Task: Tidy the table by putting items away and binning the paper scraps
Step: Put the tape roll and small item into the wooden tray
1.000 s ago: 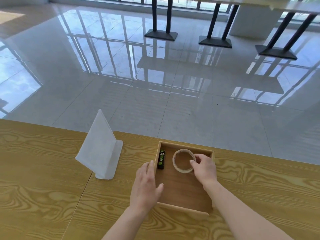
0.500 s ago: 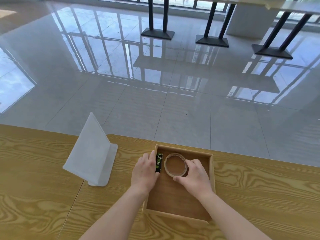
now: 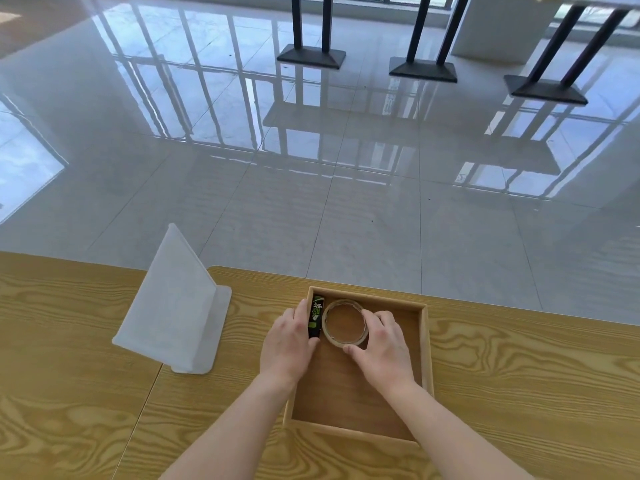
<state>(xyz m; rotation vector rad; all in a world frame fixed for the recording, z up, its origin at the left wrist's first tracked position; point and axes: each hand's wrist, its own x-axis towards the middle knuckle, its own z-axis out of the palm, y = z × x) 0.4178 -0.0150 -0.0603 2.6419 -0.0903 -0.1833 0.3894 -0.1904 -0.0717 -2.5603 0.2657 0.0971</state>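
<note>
One white plastic sign stand [image 3: 176,306], a sloped sheet on a flat foot, sits furthest left on the light wood-grain table [image 3: 519,375], well apart from the action. Next along is the left hand [image 3: 287,344]: it lies over the left wall of the shallow square wooden tray [image 3: 426,358], fingers fairly straight along the outside of that wall, thumb inside and touching the near end of the small black-and-green stick [image 3: 316,315]. That stick lies flat in the tray's far left corner, lengthwise against the wall, and its label is too small to read. Just beside it, touching or nearly so, comes the clear tape roll [image 3: 330,339], lying flat on the tray floor at the far end, wood showing through its hole. On to the right hand [image 3: 386,348], and this one has a proper hold: thumb on the roll's near rim, fingers curled round its right side, clamped on the tape. So the hands are close together, with stick and roll between them. Beyond the table edge spreads a glossy grey tiled floor [image 3: 311,209], and along the top, towards the right, stand three black table bases [image 3: 422,71].
</note>
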